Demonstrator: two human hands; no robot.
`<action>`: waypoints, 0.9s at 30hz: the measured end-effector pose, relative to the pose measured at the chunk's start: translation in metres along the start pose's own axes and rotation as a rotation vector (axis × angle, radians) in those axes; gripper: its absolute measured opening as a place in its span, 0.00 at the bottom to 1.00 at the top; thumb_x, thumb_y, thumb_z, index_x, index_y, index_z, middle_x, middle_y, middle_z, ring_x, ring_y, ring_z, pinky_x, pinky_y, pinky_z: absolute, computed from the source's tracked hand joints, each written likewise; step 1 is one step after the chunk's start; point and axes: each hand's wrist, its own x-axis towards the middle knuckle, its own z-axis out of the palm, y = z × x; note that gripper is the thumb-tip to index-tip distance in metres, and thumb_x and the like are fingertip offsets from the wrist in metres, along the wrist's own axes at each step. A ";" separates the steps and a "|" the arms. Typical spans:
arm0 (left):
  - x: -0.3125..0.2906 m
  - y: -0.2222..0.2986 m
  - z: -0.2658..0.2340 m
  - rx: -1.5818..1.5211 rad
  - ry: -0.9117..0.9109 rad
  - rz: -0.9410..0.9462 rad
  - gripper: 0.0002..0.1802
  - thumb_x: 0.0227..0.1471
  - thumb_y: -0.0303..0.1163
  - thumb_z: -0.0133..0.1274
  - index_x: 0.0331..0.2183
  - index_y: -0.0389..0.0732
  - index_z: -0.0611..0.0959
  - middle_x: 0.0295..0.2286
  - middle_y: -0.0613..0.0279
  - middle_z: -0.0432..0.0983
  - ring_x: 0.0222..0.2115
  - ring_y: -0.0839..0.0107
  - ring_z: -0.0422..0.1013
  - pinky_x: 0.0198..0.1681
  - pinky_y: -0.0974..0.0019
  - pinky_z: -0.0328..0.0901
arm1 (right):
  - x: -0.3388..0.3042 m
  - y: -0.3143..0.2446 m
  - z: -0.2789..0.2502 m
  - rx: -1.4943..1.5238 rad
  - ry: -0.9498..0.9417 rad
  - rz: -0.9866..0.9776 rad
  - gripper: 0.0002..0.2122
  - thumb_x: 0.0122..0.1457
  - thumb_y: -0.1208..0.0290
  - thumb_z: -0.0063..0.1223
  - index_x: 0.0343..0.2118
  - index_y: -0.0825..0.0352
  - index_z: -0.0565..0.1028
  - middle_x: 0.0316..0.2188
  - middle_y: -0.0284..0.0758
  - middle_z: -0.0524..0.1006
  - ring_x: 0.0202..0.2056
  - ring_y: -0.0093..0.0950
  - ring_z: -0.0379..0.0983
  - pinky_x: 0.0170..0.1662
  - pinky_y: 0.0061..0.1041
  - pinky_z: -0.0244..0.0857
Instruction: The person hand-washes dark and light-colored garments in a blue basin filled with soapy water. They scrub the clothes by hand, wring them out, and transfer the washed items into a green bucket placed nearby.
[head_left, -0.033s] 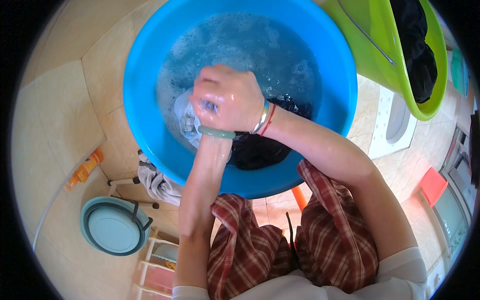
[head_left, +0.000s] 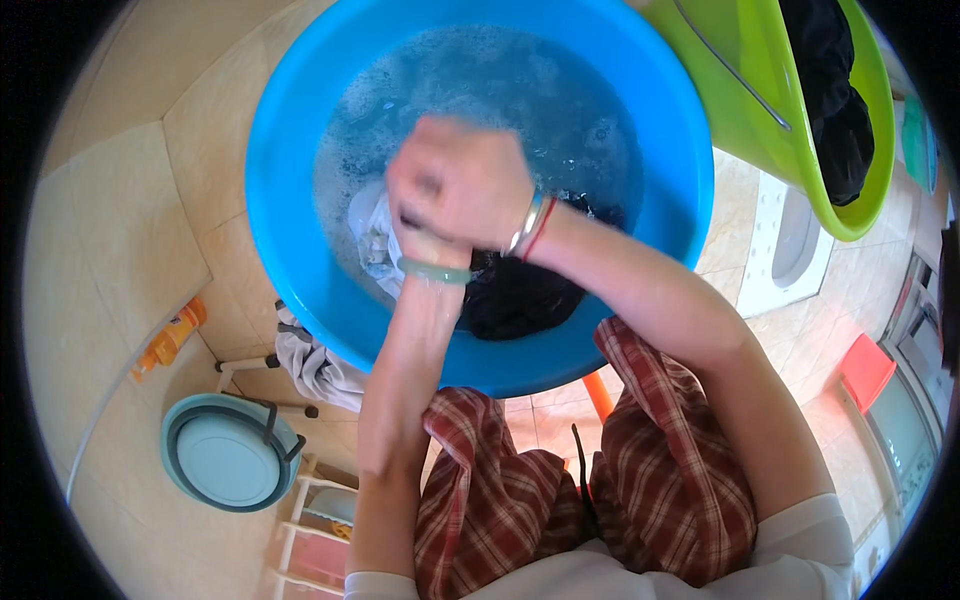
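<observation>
Over the large blue basin (head_left: pixel 680 170) of cloudy, sudsy water, my two hands are pressed together. On top is my right hand (head_left: pixel 470 180), closed like a fist and smeared by motion, with a silver bracelet and a red string at its wrist. My left hand (head_left: pixel 432 246) is beneath it, its fingers hidden; a green bangle circles that wrist. A small dark bit shows between the hands, too blurred to name. Just below them, black cloth (head_left: pixel 525 300) bunches at the basin's near side. White cloth (head_left: pixel 370 230) lies half in the water left of my wrist.
A green bucket (head_left: pixel 745 90) holding black cloth stands at upper right, beside a white squat toilet (head_left: pixel 790 240). At left are an orange bottle (head_left: pixel 172 338), a grey-blue folding basin (head_left: pixel 225 460) and grey cloth (head_left: pixel 320 365). A red stool leg (head_left: pixel 598 395) shows below the blue basin.
My right hand has shifted slightly against the left and is more blurred. The left forearm, the cloths and the basin look unmoved.
</observation>
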 end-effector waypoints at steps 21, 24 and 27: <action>0.026 0.011 -0.016 0.102 -0.067 -0.089 0.27 0.63 0.49 0.46 0.60 0.53 0.69 0.58 0.63 0.66 0.56 0.62 0.64 0.59 0.51 0.58 | -0.034 0.068 -0.002 -0.148 -0.212 0.370 0.13 0.57 0.61 0.56 0.43 0.58 0.76 0.46 0.38 0.72 0.45 0.41 0.71 0.43 0.40 0.71; 0.032 0.028 -0.034 -0.060 -0.240 -0.299 0.21 0.61 0.48 0.48 0.48 0.44 0.78 0.42 0.57 0.78 0.42 0.63 0.75 0.47 0.57 0.70 | -0.028 -0.012 -0.017 0.011 -0.265 0.019 0.08 0.51 0.61 0.60 0.30 0.57 0.78 0.37 0.29 0.72 0.40 0.33 0.70 0.38 0.32 0.70; 0.001 0.030 0.015 0.056 -0.178 -0.150 0.23 0.60 0.38 0.48 0.56 0.43 0.71 0.45 0.55 0.74 0.43 0.66 0.73 0.47 0.60 0.69 | -0.043 -0.048 -0.030 -0.046 -0.270 -0.186 0.10 0.45 0.56 0.62 0.23 0.55 0.76 0.35 0.26 0.70 0.37 0.27 0.67 0.35 0.25 0.67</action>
